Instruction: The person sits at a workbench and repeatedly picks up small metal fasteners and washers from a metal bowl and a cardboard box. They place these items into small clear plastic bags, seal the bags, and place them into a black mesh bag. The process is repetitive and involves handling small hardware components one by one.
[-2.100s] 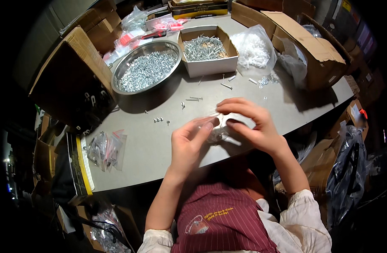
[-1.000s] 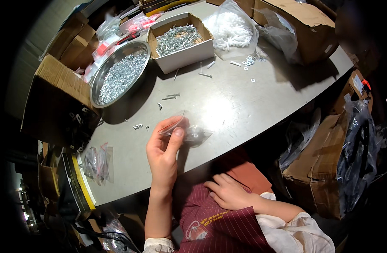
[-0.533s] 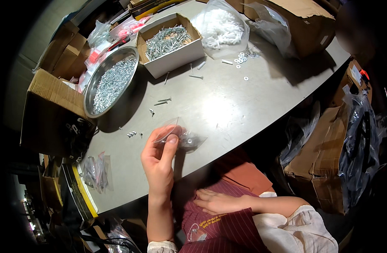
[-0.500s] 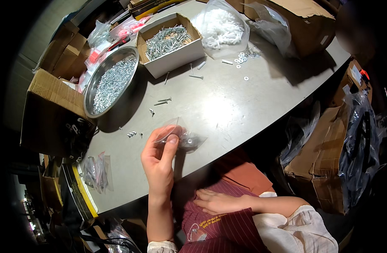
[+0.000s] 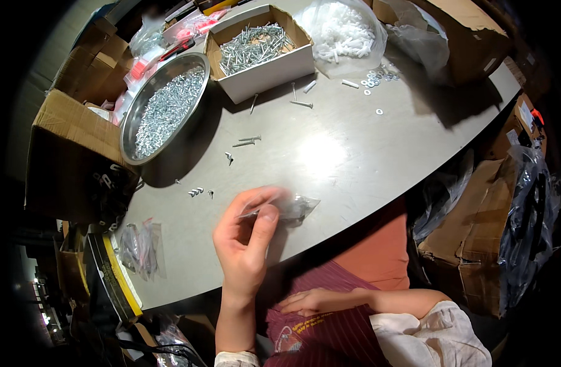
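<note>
My left hand is raised over the near part of the table, thumb and fingers pinching a small clear plastic bag. Small parts lie inside the bag, too blurred to name. My right hand lies flat against the maroon striped apron in my lap, holding nothing; its fingers are partly covered by a fold. On the table beyond the left hand are short screws, two long screws and a small metal piece.
A metal bowl full of short screws stands left of a white box of long screws. Behind are a bag of white plastic plugs, washers and a cardboard box. Filled clear bags lie at the table's near left.
My left hand and its bag have shifted slightly right and blur a little at the fingertips. The whole view has shifted somewhat. My right hand still rests on the apron.
</note>
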`<action>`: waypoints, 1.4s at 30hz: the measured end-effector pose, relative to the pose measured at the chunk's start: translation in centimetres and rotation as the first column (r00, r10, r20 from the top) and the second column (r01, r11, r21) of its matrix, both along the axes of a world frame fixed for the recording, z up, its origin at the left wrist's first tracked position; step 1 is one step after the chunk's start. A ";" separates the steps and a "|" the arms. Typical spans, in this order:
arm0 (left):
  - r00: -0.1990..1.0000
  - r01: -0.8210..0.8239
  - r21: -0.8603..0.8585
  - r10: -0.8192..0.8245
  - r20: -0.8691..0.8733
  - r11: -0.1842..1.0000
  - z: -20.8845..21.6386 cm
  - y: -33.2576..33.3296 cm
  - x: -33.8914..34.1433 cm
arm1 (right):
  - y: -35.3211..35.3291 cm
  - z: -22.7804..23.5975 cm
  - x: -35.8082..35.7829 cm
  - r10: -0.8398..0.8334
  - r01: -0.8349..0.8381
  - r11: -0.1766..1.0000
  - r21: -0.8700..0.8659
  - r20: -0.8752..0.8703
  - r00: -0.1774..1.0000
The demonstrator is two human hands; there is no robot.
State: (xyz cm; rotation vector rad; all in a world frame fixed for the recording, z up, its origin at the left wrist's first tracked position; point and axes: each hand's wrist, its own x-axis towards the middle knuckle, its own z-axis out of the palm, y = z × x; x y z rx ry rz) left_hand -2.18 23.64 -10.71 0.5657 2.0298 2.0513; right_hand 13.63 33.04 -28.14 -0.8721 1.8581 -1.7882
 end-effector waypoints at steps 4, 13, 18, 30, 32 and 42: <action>1.000 -0.004 -0.020 0.004 0.019 1.000 0.2 0.0 0.3 | 0.1 0.7 0.2 -0.341 0.354 0.928 0.119 -0.121 0.932; 0.999 0.030 -0.010 -0.030 -0.016 0.999 0.3 0.2 0.8 | -1.0 -2.9 3.4 -0.433 0.429 0.721 0.544 -0.130 0.892; 1.000 0.008 0.003 -0.008 0.017 1.000 0.6 0.6 1.1 | 0.3 -1.7 3.6 -0.292 0.287 0.646 0.707 -0.118 0.949; 0.947 -0.322 -0.065 0.322 -0.011 0.945 0.5 2.0 0.6 | 3.2 -3.3 4.4 -0.240 0.346 0.714 0.609 -0.251 0.938; 0.928 -0.372 -0.065 0.369 -0.052 0.926 0.1 2.3 0.4 | 3.1 -3.2 3.9 -0.309 0.299 0.780 0.550 -0.077 0.948; 0.888 -0.448 -0.126 0.424 -0.178 0.885 -0.9 1.9 0.2 | 2.7 -3.3 3.4 -0.151 0.108 0.797 0.594 0.022 0.988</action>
